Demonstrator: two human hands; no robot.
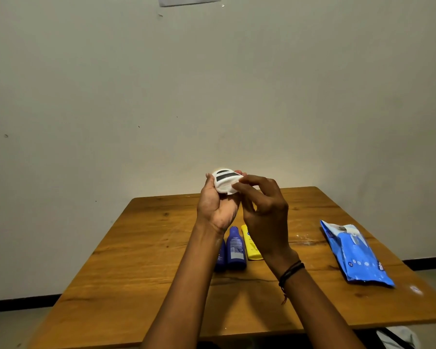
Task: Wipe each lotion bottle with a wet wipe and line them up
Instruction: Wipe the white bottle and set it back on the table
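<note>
My left hand [218,205] holds a small white lotion container [223,178] with a dark label, raised above the far part of the wooden table [136,260]. My right hand [264,210] presses a white wet wipe [233,188] against its lower right side with pinched fingers. On the table below my wrists lie three bottles side by side: a dark blue bottle [235,249], a second blue one [220,258] mostly hidden behind my left forearm, and a yellow tube [251,244].
A blue wet wipe pack [355,253] lies on the table's right side, its flap open at the far end. A plain wall stands just behind the table. A pale object [398,337] shows below the table's near right edge.
</note>
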